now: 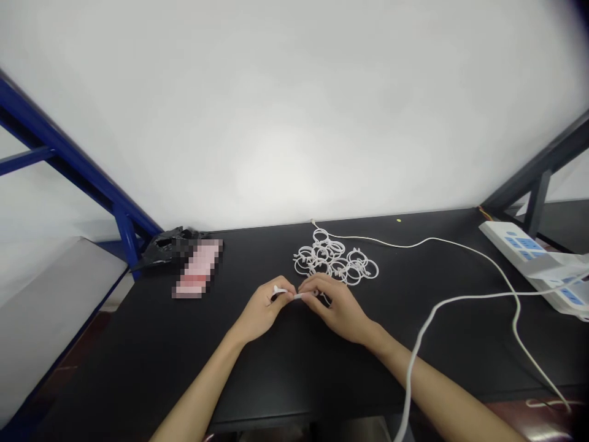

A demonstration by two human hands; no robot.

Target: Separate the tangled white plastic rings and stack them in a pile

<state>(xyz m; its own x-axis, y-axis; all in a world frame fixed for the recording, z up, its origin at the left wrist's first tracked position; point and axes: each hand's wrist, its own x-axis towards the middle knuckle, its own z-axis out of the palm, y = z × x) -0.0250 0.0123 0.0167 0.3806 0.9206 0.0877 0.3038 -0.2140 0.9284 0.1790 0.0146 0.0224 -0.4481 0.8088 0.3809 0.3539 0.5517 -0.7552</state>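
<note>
Both my hands meet at the middle of a black table [138, 344]. My left hand [263, 310] and my right hand [338, 307] pinch the two ends of a small white cable tie [289, 293] between their fingertips. Just behind my right hand lies a pile of white cable ties closed into loops [335, 261], touching one another on the tabletop.
A white cable [460, 301] runs from the back of the table across the right side and off the front edge. A white and blue power strip [538, 258] sits at the right. A black plastic bag [168, 242] and a pink packet [197, 276] lie at the left, beside a blue frame [69, 162].
</note>
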